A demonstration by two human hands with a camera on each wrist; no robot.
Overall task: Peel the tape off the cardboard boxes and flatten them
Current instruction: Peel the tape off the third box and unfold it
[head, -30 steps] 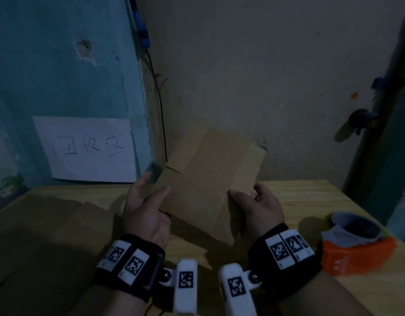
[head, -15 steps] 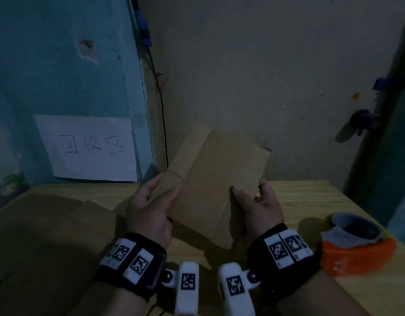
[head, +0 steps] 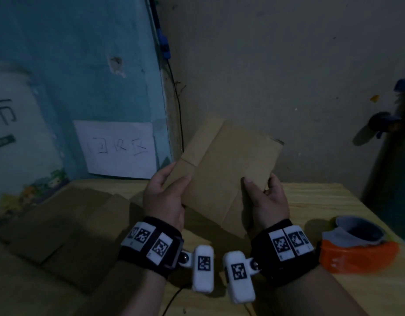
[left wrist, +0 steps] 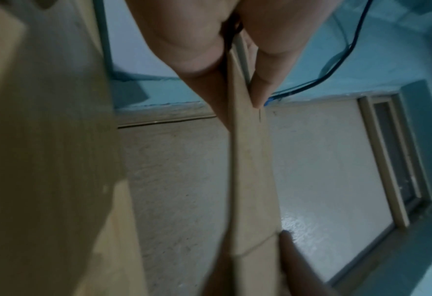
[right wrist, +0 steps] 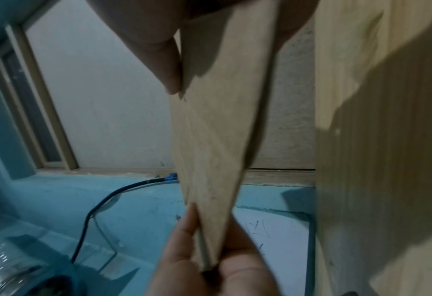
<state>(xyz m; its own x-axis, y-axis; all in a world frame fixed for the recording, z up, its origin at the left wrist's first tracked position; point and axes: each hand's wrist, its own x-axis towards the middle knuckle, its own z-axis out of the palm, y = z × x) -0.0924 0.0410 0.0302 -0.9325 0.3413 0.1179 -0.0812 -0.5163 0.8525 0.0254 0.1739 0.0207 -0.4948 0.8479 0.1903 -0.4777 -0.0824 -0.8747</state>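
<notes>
The collapsed cardboard box (head: 228, 176) is held above the bench (head: 322, 201), left hand (head: 165, 197) and right hand (head: 267, 201) each pinching an opposite side edge between thumb and fingers (left wrist: 257, 88), apparently to keep the panels pressed flat.

Handwritten "回收区" in dark pen on a white paper sheet (head: 119, 149) stuck to the blue wall. At far left, on a white poster (head: 12, 133), part of a large dark character, possibly "市", cut by the frame edge. Black-and-white square marker codes on both wristbands (head: 149, 241) and on the white camera pods (head: 203, 267); no readable letters there.
</notes>
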